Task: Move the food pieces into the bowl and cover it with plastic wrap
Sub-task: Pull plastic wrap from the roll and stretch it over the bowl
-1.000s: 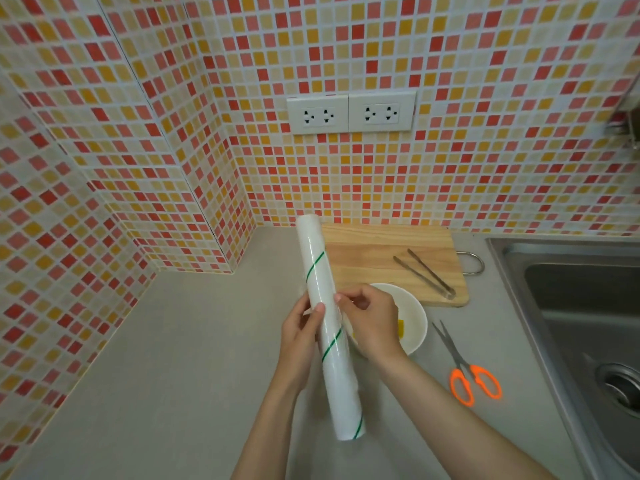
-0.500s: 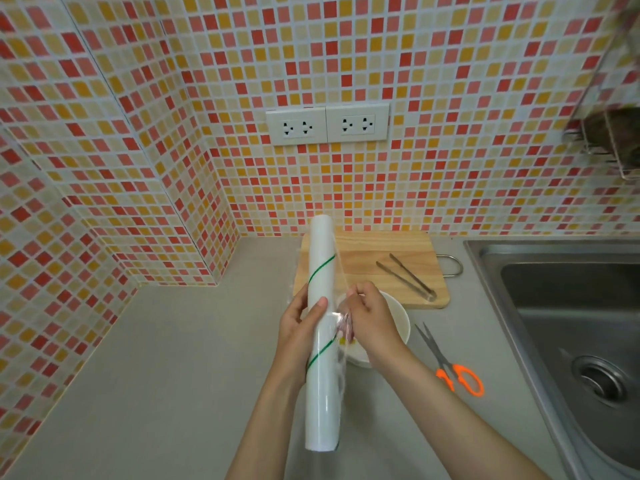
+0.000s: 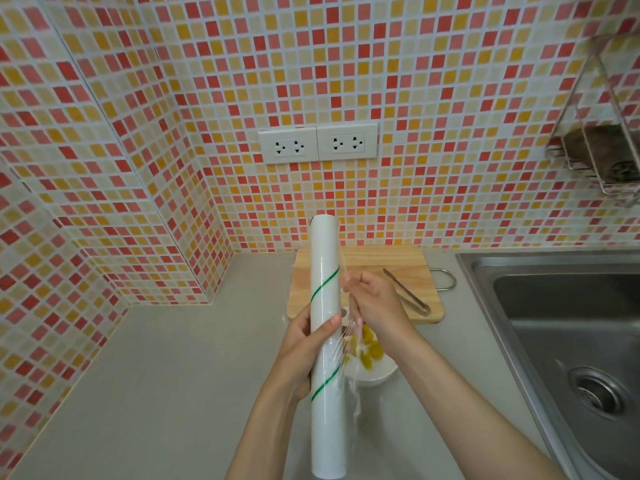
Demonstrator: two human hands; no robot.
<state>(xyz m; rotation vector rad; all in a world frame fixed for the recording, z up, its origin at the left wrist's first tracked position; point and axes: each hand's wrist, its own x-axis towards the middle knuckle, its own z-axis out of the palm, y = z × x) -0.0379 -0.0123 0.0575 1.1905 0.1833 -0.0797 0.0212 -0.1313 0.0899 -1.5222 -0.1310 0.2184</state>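
Observation:
My left hand (image 3: 304, 344) grips a long white roll of plastic wrap (image 3: 325, 341) with green spiral stripes, held nearly upright over the counter. My right hand (image 3: 375, 303) pinches the loose edge of the clear film (image 3: 349, 355) and holds it a short way off the roll. Beneath and behind the film sits a white bowl (image 3: 377, 374) with yellow food pieces (image 3: 372, 351) in it, partly hidden by my right wrist and the roll.
A wooden cutting board (image 3: 388, 261) lies against the tiled wall with metal tongs (image 3: 408, 292) on it. A steel sink (image 3: 571, 323) fills the right side. A wire rack (image 3: 602, 157) hangs on the wall at upper right. Grey counter stretches to the left.
The roll has swung more upright and risen. My right hand has drawn the film edge away from the roll. The view has tilted up, and the scissors have left the frame.

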